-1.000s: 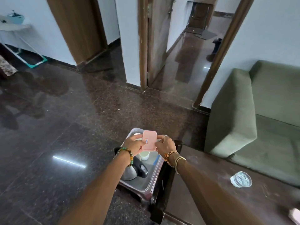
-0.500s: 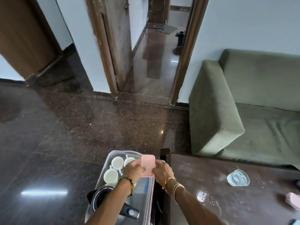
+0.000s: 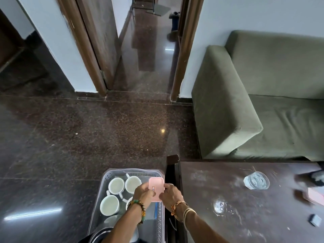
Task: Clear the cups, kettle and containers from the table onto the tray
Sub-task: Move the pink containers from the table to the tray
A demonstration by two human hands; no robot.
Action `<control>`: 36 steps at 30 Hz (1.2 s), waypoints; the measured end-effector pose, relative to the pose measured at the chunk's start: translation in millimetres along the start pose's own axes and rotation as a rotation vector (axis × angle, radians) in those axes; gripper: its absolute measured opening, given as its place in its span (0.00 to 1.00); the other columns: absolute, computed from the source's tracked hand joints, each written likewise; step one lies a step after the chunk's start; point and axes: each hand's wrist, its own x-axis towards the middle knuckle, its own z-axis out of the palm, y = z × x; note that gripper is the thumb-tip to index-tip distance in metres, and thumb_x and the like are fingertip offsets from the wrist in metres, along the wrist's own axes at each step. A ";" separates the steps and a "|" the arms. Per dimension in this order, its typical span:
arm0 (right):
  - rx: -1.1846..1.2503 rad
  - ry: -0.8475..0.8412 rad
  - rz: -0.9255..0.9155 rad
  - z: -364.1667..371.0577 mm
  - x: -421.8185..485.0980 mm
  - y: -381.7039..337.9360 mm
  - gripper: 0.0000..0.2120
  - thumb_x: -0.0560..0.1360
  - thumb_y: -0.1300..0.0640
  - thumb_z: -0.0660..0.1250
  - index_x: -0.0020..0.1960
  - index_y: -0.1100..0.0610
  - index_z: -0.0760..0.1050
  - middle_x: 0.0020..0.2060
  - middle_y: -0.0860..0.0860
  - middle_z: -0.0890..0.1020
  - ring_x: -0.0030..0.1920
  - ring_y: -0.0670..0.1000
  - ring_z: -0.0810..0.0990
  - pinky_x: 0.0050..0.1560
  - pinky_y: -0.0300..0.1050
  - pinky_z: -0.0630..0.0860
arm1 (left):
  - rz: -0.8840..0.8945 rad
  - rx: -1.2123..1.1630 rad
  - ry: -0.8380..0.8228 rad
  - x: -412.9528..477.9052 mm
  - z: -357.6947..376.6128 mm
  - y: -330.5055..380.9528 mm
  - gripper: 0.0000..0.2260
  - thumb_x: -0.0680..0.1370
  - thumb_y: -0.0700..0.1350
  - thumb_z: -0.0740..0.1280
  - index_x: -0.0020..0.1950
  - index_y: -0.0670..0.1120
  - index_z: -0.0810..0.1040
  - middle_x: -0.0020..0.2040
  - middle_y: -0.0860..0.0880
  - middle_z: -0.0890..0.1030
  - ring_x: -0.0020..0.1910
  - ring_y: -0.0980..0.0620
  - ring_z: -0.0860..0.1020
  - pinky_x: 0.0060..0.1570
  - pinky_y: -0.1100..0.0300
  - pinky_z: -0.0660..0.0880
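Left hand [image 3: 142, 192] fingers [image 3: 147, 185] are curled on the left edge of the pink container [image 3: 156, 185]. Right hand [image 3: 169, 196] fingers [image 3: 168, 187] are curled on its right edge. Both pinch it, lid up, roughly level.

Container is over the far right corner of the tray [image 3: 133, 171]; can't tell if it touches the tray floor.

Beaded bracelet [image 3: 138, 206] on the left wrist, bangles [image 3: 187, 212] on the right.

White cups [image 3: 116, 185] at 9 o'clock from the container, inside the tray, clustered close. Three are in full view, one more partly hidden by the left hand.

Kettle [image 3: 100, 233] at 7 o'clock, near end of the tray, mostly cut off by the frame edge.

Surface [image 3: 219, 186] at 3 o'clock, just beside the tray. On it:
- clear glass [image 3: 256, 180]
- second pink container [image 3: 315, 199], blurred, at the right edge
- small dark object [image 3: 314, 220]

Green sofa [image 3: 254, 111] at 1 o'clock, behind the surface.
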 end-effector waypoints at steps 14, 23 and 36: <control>-0.021 0.102 0.059 20.3 18.5 6.3 0.19 0.72 0.61 0.63 0.61 0.51 0.72 0.57 0.50 0.80 0.57 0.53 0.79 0.54 0.42 0.74 | -0.086 0.019 -0.019 29.8 6.3 -19.3 0.11 0.62 0.46 0.70 0.43 0.49 0.80 0.48 0.48 0.83 0.48 0.47 0.79 0.54 0.54 0.75; -0.068 0.125 0.036 31.8 23.2 6.1 0.17 0.71 0.60 0.62 0.59 0.53 0.66 0.55 0.53 0.79 0.57 0.57 0.79 0.53 0.47 0.74 | -0.106 0.093 -0.036 31.0 7.8 -16.8 0.22 0.73 0.44 0.69 0.68 0.44 0.74 0.65 0.46 0.77 0.58 0.48 0.76 0.53 0.64 0.67; -0.176 0.260 -0.167 -16.9 -48.6 -19.3 0.28 0.78 0.44 0.60 0.74 0.52 0.60 0.70 0.51 0.67 0.68 0.53 0.71 0.66 0.47 0.70 | 0.197 0.254 -0.004 -39.0 -35.0 43.3 0.14 0.76 0.45 0.68 0.61 0.45 0.78 0.59 0.49 0.81 0.49 0.55 0.77 0.36 0.72 0.69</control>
